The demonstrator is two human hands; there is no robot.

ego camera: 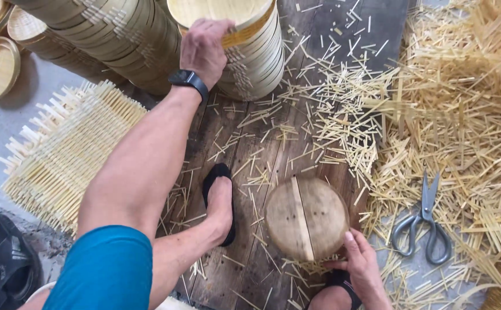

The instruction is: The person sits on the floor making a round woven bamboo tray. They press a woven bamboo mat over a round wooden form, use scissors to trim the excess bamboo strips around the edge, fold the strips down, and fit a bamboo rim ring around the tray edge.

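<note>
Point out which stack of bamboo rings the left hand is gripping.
The left hand grips the short upright stack at top centre, by its top ring's rim; the long leaning stack to its left goes untouched.

Basket under my left fingers (245, 51): pale yellow, woven banding
Disc at my right fingers (306, 218): brown-grey, pale stripe
Scissors beyond them (424, 224): grey

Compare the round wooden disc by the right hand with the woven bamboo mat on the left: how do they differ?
The wooden disc is round, solid and dark brown; the woven mat is squarish, pale yellow, with loose strip ends sticking out. The right hand touches the disc's edge; nothing touches the mat. The disc lies on the plank floor; the mat lies beside it.
</note>
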